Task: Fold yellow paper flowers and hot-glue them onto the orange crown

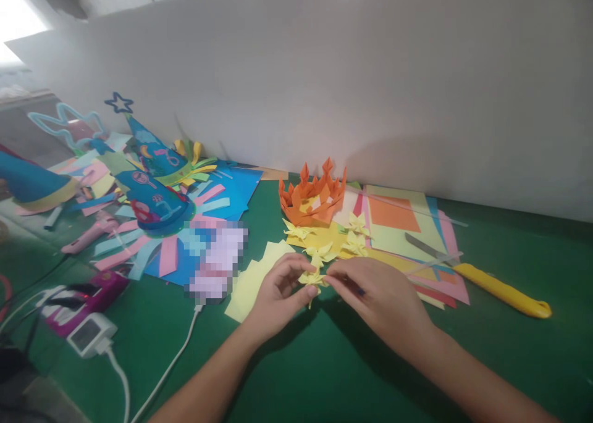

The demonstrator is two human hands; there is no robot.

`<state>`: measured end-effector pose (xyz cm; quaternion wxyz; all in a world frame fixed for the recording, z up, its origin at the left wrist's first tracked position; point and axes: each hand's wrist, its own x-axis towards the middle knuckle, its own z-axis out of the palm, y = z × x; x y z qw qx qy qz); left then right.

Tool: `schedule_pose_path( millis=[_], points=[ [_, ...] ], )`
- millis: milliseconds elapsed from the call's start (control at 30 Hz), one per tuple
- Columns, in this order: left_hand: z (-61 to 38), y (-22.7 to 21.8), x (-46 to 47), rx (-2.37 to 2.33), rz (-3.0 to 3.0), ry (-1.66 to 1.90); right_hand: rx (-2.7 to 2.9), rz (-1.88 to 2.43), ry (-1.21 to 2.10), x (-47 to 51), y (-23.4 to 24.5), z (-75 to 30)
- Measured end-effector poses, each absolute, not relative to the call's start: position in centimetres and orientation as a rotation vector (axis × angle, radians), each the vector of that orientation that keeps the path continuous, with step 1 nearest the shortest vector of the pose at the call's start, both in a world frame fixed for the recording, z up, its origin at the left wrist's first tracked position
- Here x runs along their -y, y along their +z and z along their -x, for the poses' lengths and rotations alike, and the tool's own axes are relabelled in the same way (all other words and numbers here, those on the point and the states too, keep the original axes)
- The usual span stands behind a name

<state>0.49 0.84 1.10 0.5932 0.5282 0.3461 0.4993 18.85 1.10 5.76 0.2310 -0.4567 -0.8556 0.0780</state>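
Observation:
Between my two hands is a folded yellow paper flower (313, 280), held above the green table. My left hand (283, 287) pinches it from the left with thumb and fingers. From the right, the fingertips of my right hand (384, 299) grip its edge; some of those fingers are hidden behind the hand. Just beyond lie more yellow paper flowers, one (319, 252) close behind the held one and others (356, 244) to the right. An orange folded-paper crown (312, 204) stands behind them. Pale yellow paper sheets (259, 278) lie by my left hand.
A yellow-handled knife (503, 289) lies at right, its blade over stacked coloured paper (393, 219). Blue paper cone hats (155, 204) with paper strips stand at left. Nearer are a pink glue gun (92, 233), a power strip (86, 302) and a white cable (185, 343). A white wall rises behind.

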Motion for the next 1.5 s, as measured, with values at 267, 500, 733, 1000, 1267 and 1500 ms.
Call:
schedule_pose_path(
  millis=[267, 500, 733, 1000, 1267, 1500],
  points=[
    [-0.39, 0.91, -0.67, -0.780, -1.262, 1.111, 2.374, 1.222, 0.195, -1.23, 5.65, -18.87],
    [-0.37, 0.98, -0.50, -0.797, -1.237, 1.086, 2.395, 1.187, 0.209, -1.34, 5.25, -18.96],
    [-0.37, 1.12, -0.53, -0.817, -1.200, 1.078, 2.403, 1.106, 0.194, -1.38, 5.49, -18.89],
    [-0.45, 1.02, -0.55, -0.773, -1.137, 1.090, 2.445, 1.023, 0.144, -1.68, 5.86, -18.82],
    [-0.45, 0.95, -0.75, -0.724, -1.123, 1.077, 2.411, 0.984, 0.084, -1.72, 5.68, -18.77],
    [-0.39, 0.75, -0.75, -0.761, -1.163, 1.100, 2.389, 0.958, -0.043, -1.76, 5.75, -18.61]
  ],
)
